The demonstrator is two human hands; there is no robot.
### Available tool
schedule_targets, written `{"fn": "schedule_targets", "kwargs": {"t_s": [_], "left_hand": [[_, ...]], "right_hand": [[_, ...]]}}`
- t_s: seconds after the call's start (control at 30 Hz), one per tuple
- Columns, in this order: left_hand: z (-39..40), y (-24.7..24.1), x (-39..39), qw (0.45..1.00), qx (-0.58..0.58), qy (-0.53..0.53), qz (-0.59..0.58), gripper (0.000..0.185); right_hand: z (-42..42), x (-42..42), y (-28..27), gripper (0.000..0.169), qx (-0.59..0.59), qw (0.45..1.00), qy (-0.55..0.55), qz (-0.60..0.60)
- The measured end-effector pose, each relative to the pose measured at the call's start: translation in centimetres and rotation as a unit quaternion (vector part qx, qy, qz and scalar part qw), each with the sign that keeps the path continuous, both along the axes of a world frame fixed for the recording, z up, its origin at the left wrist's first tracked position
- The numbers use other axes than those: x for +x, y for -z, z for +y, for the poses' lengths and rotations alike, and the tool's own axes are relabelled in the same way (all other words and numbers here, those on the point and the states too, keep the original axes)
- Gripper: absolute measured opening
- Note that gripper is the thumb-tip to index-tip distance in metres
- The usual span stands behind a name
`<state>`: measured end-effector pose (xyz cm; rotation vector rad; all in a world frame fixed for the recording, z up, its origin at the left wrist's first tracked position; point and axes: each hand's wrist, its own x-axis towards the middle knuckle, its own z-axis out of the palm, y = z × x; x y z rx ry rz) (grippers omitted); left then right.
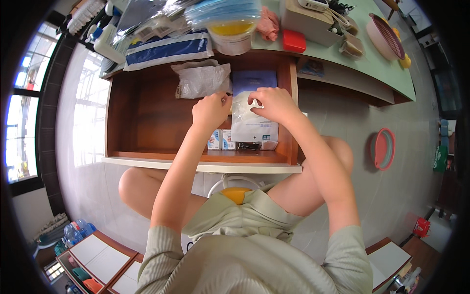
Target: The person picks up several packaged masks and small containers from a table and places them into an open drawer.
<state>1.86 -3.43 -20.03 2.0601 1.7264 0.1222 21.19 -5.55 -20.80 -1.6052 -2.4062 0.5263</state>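
An open wooden drawer [147, 121] lies before me. My left hand [212, 112] is over its middle, fingers curled down beside a clear-and-white plastic packet [253, 128]; whether it grips anything is hidden. Above the packet's upper part is my right hand [273, 104], thumb and fingers apart with no object seen between them. A blue packet [254, 79] lies partly under the white one. To the left of it, at the drawer's back, sits a crumpled whitish plastic bag [203, 79]. Small white-and-blue boxes [221, 139] stand near the front wall, beside a black item [249, 146].
The green tabletop [389, 79] behind the drawer bears a blue-and-white packet [169, 49], a white tub [233, 42], a red box [294, 40], a grey box [310, 24] and a pink colander [383, 38]. A pink-rimmed collapsible basin [383, 149] is at the right.
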Motion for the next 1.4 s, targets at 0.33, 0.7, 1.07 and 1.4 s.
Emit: {"fn": "schedule_targets", "kwargs": {"t_s": [0.33, 0.7, 1.07, 1.4], "left_hand": [[-1.4, 7.1, -4.4, 0.996, -0.07, -0.038, 0.03, 0.027], [-0.6, 11.8, -4.8, 0.979, -0.201, -0.034, -0.005, 0.03], [0.4, 13.9, -3.3, 0.972, -0.232, -0.014, -0.036, 0.032], [1.6, 14.1, -4.2, 0.952, -0.286, -0.097, -0.039, 0.047]], "right_hand": [[-0.9, -4.2, 5.8, 0.011, -0.092, 0.995, 0.021, 0.015], [-0.4, -7.9, 10.5, 0.018, -0.175, 0.977, 0.123, 0.014], [1.0, -8.9, 13.9, 0.022, -0.193, 0.963, 0.185, -0.005], [0.6, -9.2, 12.8, 0.018, -0.132, 0.985, 0.107, 0.027]]}}
